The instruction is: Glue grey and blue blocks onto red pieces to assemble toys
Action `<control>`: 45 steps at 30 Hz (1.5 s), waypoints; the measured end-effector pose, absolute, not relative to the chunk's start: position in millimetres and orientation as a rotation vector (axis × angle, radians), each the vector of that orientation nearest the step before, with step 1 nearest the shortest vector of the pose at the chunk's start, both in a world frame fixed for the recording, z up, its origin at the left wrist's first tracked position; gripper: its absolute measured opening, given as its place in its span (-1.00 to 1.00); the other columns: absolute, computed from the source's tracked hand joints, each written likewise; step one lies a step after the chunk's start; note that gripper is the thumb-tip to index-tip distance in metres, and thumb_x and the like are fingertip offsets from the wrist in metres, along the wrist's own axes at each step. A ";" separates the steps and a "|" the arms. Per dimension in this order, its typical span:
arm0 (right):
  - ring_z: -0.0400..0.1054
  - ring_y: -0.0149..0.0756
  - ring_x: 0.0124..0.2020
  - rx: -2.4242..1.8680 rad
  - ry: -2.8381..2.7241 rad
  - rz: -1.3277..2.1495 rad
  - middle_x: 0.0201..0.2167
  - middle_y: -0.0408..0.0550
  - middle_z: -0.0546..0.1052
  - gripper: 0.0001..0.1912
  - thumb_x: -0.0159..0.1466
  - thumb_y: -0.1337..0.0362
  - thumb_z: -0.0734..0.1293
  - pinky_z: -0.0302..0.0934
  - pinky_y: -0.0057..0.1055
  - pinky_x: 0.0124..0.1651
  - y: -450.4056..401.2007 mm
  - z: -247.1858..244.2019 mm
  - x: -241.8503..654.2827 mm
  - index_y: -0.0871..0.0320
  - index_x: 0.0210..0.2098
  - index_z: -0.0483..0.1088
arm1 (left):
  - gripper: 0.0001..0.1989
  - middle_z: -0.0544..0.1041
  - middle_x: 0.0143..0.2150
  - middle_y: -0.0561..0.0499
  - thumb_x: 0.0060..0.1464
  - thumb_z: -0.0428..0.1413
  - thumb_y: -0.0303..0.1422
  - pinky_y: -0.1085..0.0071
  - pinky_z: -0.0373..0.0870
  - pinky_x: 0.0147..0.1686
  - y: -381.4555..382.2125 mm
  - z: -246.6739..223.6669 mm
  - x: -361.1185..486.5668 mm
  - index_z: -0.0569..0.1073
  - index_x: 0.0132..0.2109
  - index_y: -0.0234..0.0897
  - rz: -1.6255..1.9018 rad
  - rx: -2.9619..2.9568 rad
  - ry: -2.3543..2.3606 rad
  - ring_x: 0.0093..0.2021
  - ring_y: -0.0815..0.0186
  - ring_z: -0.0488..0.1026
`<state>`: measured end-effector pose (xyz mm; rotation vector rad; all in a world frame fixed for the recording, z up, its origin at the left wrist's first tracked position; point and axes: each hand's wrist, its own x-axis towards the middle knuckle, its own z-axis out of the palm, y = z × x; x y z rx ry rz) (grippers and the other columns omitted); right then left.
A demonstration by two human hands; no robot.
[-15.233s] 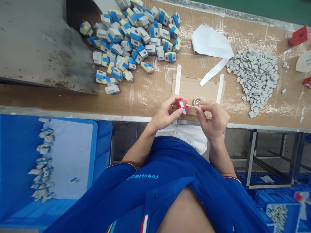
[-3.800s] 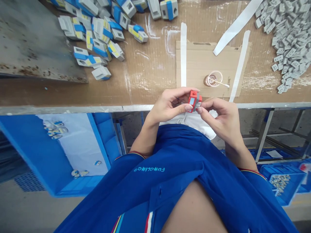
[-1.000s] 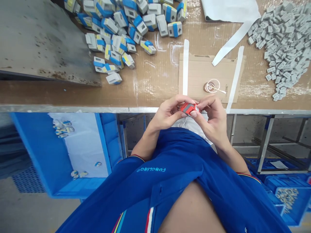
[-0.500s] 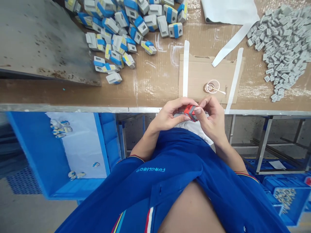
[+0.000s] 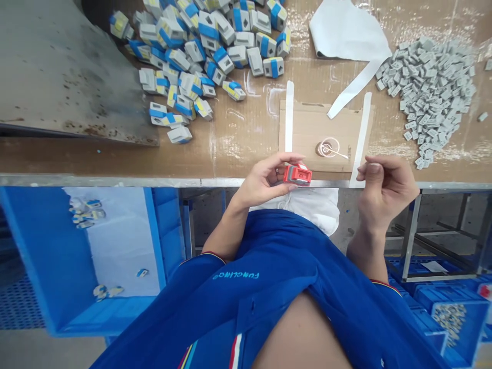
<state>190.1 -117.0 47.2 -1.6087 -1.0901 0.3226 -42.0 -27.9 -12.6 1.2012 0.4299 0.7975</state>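
Observation:
My left hand [image 5: 265,179] pinches a small red and grey plastic block [image 5: 298,175] at the table's front edge, its recessed red face turned up. To the right, apart from the block, my right hand [image 5: 384,184] is closed with thumb and fingertips together; whatever lies between them, if anything, is too small to make out. Just beyond the hands, a small clear cup [image 5: 328,147] with a cotton swab [image 5: 340,154] leaning in it stands on a cardboard sheet [image 5: 307,120] taped down with white strips.
Many grey, blue and yellow blocks [image 5: 207,46] lie heaped at the back left beside a stained metal chute [image 5: 77,77]. A pile of small grey pieces [image 5: 438,87] sits at right, near a white cloth [image 5: 346,31]. Below the table stands a blue crate [image 5: 154,236].
My right hand has let go of the red block and moved right, away from it. The block has turned in my left hand, and the view has shifted slightly.

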 end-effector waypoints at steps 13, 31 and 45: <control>0.48 -0.33 -0.36 -1.588 -1.434 0.483 -0.32 -0.15 0.65 -0.90 0.41 0.18 0.51 0.39 -0.34 -0.29 -97.7 25.3 210.4 0.00 -0.11 0.68 | -0.53 0.71 0.23 -0.16 0.23 0.40 -0.40 0.38 0.65 0.23 -25.3 -17.6 -31.8 0.63 0.26 -0.19 0.765 1.334 0.489 0.16 0.22 0.72; 0.62 -0.31 -0.25 -1.521 -1.139 0.496 -0.22 -0.12 0.73 -0.80 0.44 0.03 0.50 0.46 -0.32 -0.21 -85.7 17.7 199.3 0.00 -0.13 0.64 | -0.51 0.70 0.21 -0.20 0.19 0.42 -0.38 0.41 0.68 0.12 -23.6 -20.6 -33.7 0.62 0.25 -0.22 0.703 1.354 0.550 0.13 0.21 0.72; 0.58 -0.36 -0.40 -1.481 -0.945 0.563 -0.37 -0.19 0.70 -0.68 0.40 -0.08 0.52 0.49 -0.33 -0.24 -78.2 10.1 205.1 0.04 -0.21 0.56 | -0.52 0.69 0.22 -0.21 0.22 0.41 -0.35 0.41 0.69 0.06 -22.6 -19.9 -33.7 0.62 0.26 -0.23 0.703 1.316 0.549 0.11 0.21 0.72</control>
